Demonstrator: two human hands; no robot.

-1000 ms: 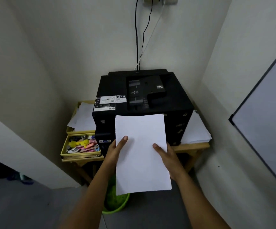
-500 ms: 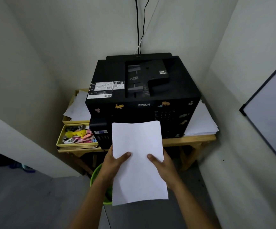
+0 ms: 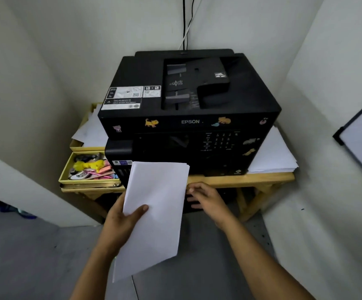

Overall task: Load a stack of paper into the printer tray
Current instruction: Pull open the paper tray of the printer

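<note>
White paper stack now hangs from the left hand alone, thumb pinching it on top, other fingers hidden beneath. The right hand has let go and reaches, fingers loosely spread and empty, toward the near lower front of the black printer on the wooden table. Likely it is going for the tray, which I cannot see yet, so loading hasn't begun.

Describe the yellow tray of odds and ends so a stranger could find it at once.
Start at the black Epson printer on the wooden table. At its lower left corner sits the shallow yellow tray. Unlike the paper-filled tray behind it, it holds colourful small items, with a yellow toy on top.
</note>
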